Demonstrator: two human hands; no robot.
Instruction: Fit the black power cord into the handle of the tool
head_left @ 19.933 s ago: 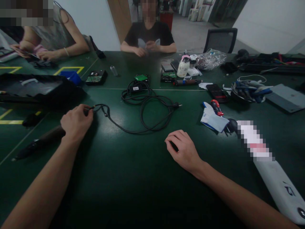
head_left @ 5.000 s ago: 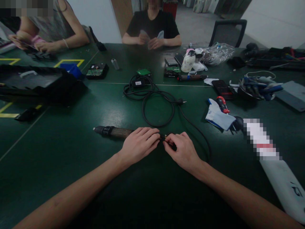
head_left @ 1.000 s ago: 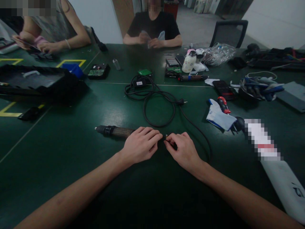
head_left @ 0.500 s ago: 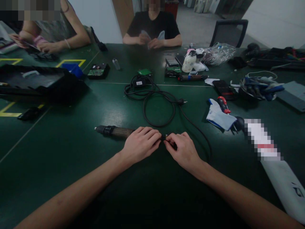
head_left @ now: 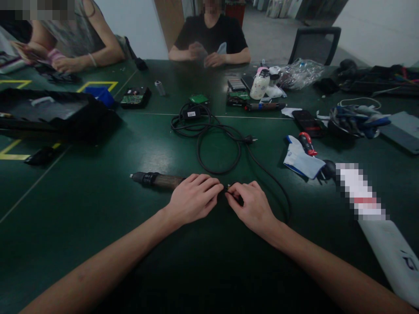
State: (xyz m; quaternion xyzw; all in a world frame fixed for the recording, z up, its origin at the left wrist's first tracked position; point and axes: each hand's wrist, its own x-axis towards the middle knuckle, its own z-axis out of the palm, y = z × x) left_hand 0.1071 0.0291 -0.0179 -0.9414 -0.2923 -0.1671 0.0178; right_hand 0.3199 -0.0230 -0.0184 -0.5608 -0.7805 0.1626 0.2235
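An electric screwdriver (head_left: 165, 180) with a dark bit end and brownish grip lies on the green table, tip to the left. My left hand (head_left: 195, 197) is wrapped over its rear end, which the fingers hide. Close to it, my right hand (head_left: 251, 201) pinches a small cable connector (head_left: 228, 187) with a metallic end, facing the rear of the screwdriver. Whether the two parts touch I cannot tell. A black power cord (head_left: 218, 171) with an adapter box (head_left: 190, 113) and a plug (head_left: 250, 139) lies coiled behind my hands.
To the right are a glove (head_left: 301, 159), a red-handled screwdriver (head_left: 307, 143) and a long white box (head_left: 389, 248). A black tray (head_left: 49, 117) stands at left. Along the back are circuit boards, a second electric screwdriver (head_left: 265, 106), a bottle (head_left: 260, 83) and two people (head_left: 209, 39).
My left fingers have shifted slightly at the screwdriver's rear end. The right hand stays nearly still. At the back, the left person's hands have moved a little.
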